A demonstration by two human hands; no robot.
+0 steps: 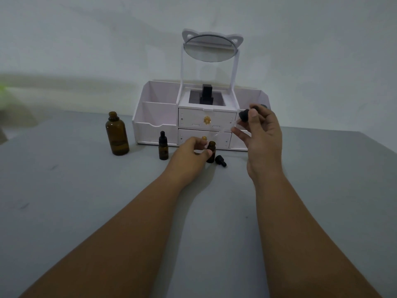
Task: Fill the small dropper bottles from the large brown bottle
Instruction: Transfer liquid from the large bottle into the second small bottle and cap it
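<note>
Status: left hand pinches the open small bottle between thumb and fingertips, bottle upright on the table. Right hand is raised, thumb and forefinger pinching the black head of the dropper, other fingers spread loose. The glass tube slants down toward my left hand. Its tip looks to be just above the bottle mouth, but the glass is faint in this light, so I can't tell if it's in or only over it.

Large brown bottle stands uncapped, well off to the far side of my left hand. Capped small bottle sits between it and my left hand. Loose cap lies on its side just beside the held bottle, between my hands. White organiser is right behind both hands.

My read: mid-transfer, about to discharge into this bottle.

Risks:
- Tube comes in at a slant and the mouth is narrow. Squeeze before the tip is inside and liquid runs down the outside onto my thumb.
- Tip knocks the rim, and thin glass may chip.
- Light grip on a small, light bottle. A sideways push from the tube could tip it.
- Brown bottle is open, and my left arm passes close on each refill trip. An elbow bump would spill it.
- Loose cap can roll, and reaching for it blind may hit the bottle.
- Dim light and amber glass make the fill level hard to read, so overfill is likely.
</note>
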